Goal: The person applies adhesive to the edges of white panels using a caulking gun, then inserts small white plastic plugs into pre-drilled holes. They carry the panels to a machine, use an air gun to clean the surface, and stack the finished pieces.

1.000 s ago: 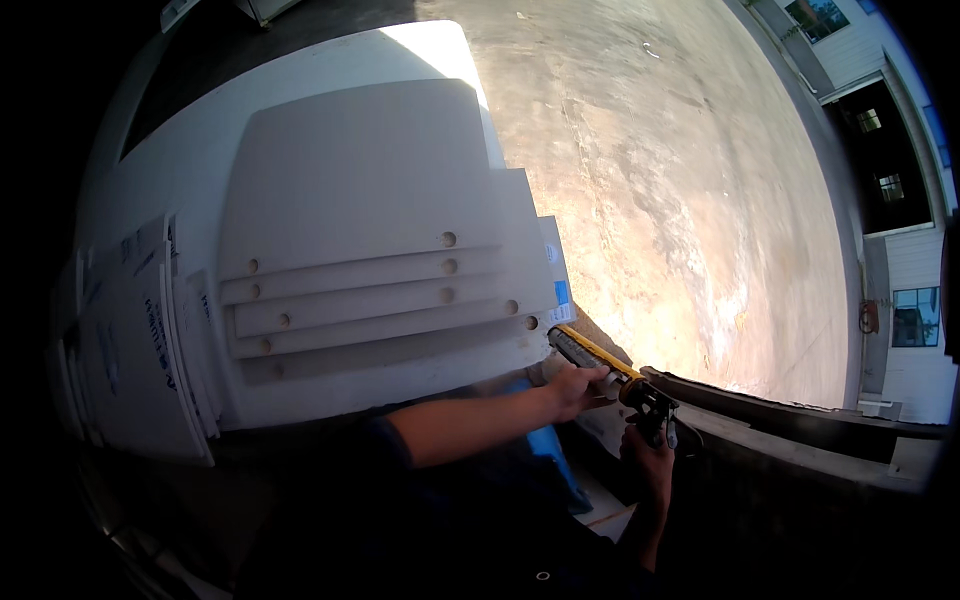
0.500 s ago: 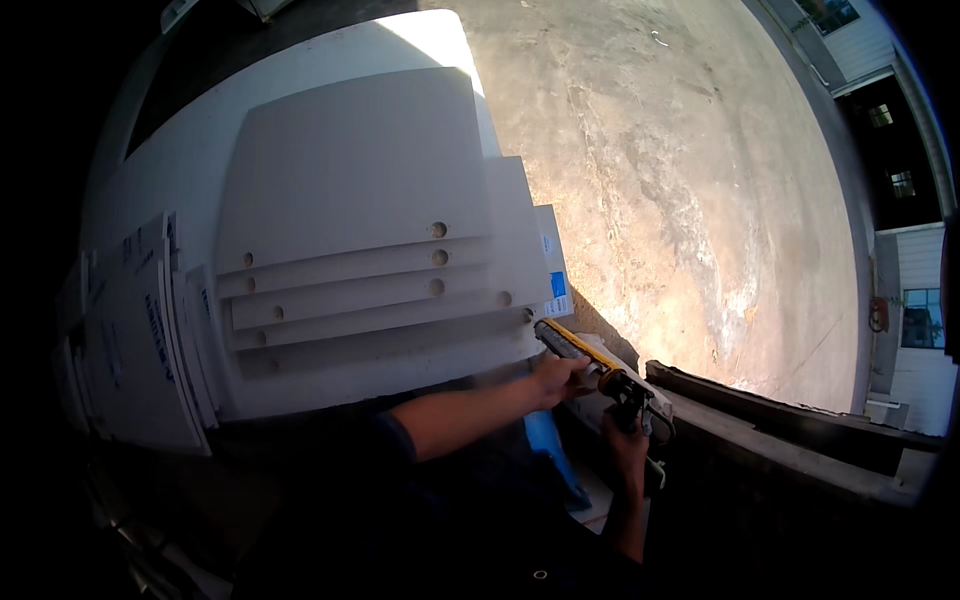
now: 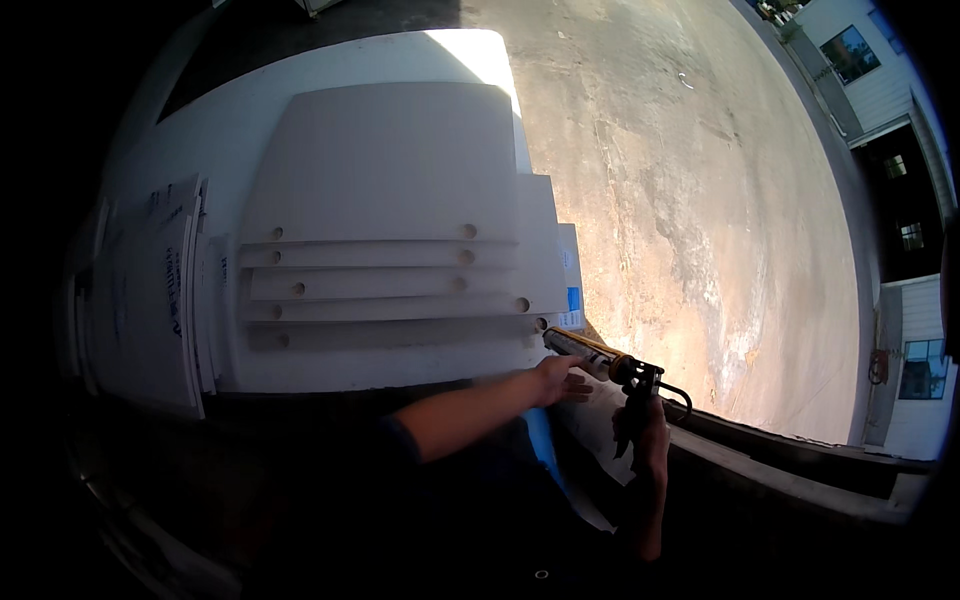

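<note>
A caulking gun (image 3: 612,364) with a yellow-edged barrel points up and left, its tip beside a round hole at the lower right corner of the white panels (image 3: 385,160). My right hand (image 3: 648,432) is wrapped round its dark handle, and a hooked rod sticks out behind. Just beneath the barrel is my left hand (image 3: 562,380), with its fingers stretched out to the right and the thumb side close against the barrel. Whether it bears any weight I cannot tell. The panels lie stepped over one another, each with round holes along its near edge.
More white boards with blue print (image 3: 150,290) stand on edge at the left. A blue-marked packet (image 3: 572,298) lies by the panels' right side. Sunlit concrete floor (image 3: 690,200) stretches beyond, and a dark ledge (image 3: 790,440) runs along the lower right.
My left hand has loosened from the barrel and its fingers have straightened. The gun's handle and my right hand have turned and shifted slightly right. The whole view has shifted a little.
</note>
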A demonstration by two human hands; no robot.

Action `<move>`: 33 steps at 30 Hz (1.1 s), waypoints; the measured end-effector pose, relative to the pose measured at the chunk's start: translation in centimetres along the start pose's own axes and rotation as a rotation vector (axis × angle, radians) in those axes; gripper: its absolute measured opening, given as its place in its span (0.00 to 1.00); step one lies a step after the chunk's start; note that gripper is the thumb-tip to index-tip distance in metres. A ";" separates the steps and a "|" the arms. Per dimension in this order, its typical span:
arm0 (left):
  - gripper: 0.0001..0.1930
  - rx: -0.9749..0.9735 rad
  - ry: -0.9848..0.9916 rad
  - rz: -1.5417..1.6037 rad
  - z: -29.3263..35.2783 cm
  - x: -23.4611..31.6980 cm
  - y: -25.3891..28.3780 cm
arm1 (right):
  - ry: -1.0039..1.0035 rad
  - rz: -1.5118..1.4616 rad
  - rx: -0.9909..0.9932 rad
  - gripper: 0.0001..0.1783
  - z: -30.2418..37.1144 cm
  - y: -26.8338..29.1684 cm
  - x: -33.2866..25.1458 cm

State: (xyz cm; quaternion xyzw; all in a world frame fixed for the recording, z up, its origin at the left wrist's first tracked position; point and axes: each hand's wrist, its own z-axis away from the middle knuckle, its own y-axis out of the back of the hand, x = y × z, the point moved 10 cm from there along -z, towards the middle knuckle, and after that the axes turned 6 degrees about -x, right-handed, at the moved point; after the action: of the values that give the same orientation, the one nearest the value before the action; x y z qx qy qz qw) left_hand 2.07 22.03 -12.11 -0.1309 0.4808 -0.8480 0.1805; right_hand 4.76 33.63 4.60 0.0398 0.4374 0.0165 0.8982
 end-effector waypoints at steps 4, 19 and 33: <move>0.17 0.026 -0.231 -0.390 10.7 2.5 7.7 | 0.182 0.238 -0.219 0.19 1.2 -8.3 -4.0; 0.23 0.399 -1.362 0.269 50.4 -29.6 37.1 | 1.539 1.359 -1.783 0.28 34.2 -42.4 -4.0; 0.24 1.807 -2.055 0.883 58.1 -73.9 17.6 | -0.449 1.844 -3.097 0.37 73.2 -47.8 43.9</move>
State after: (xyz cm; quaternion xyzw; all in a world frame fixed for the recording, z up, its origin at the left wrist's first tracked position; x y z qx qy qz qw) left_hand 94.74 1.00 -1.59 -0.3593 -0.5523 -0.2646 0.7042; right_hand 89.22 -15.37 10.97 0.5352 0.2473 -0.7953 0.1409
